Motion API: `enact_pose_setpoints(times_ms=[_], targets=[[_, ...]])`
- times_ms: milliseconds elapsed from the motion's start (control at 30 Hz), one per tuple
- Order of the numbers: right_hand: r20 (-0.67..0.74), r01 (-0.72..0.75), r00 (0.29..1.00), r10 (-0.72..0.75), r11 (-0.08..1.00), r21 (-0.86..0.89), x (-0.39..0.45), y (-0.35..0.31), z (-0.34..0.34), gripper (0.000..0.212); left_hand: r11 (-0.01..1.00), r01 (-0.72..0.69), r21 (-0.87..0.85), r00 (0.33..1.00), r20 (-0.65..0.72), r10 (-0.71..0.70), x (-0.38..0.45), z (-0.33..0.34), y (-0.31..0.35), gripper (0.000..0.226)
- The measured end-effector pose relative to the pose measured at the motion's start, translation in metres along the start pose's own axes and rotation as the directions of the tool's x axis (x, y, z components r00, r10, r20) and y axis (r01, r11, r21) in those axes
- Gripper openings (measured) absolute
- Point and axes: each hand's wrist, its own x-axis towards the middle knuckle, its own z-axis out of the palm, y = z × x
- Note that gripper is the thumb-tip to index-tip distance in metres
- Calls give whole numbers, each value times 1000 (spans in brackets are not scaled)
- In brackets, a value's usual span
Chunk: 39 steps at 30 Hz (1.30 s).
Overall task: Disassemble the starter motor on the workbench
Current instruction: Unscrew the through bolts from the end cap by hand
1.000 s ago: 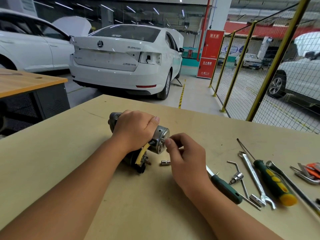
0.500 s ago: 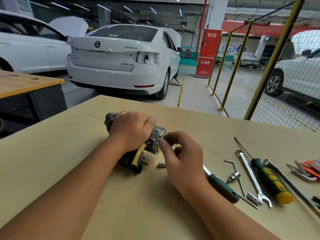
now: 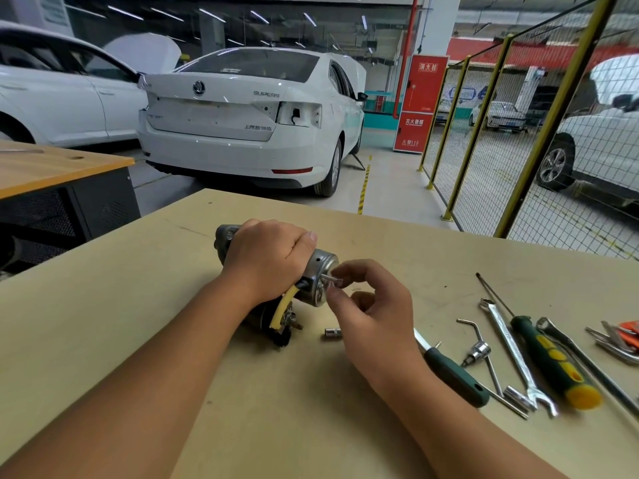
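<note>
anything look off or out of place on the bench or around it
On the bench nothing stands out; one small socket lies loose beside the starter motor, apart from the other tools. Behind, the white car has an open hole where its right tail light should be.

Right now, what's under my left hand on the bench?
The left hand grips the starter motor. Its silver end and a yellow cable show; the middle of its body is covered.
</note>
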Motion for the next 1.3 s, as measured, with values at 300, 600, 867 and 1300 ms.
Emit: enact_pose_setpoints(times_ms=[300, 600, 867, 1300], targets=[[-14, 23, 1000, -26, 986, -165, 2, 3, 1, 8, 1000, -1, 13, 1000, 14, 0, 1, 2, 1, 58], [-9, 42, 999, -47, 954, -296, 5, 10, -3, 27, 1000, 1, 6, 1000, -16, -1, -1, 2, -1, 57], [6, 62, 998, -63, 957, -284, 3, 7, 0, 30, 1000, -6, 19, 1000, -18, 6, 0, 2, 0, 57], [19, 44, 999, -40, 954, -298, 5, 9, -1, 16, 1000, -6, -3, 1000, -7, 6, 0, 2, 0, 57]])
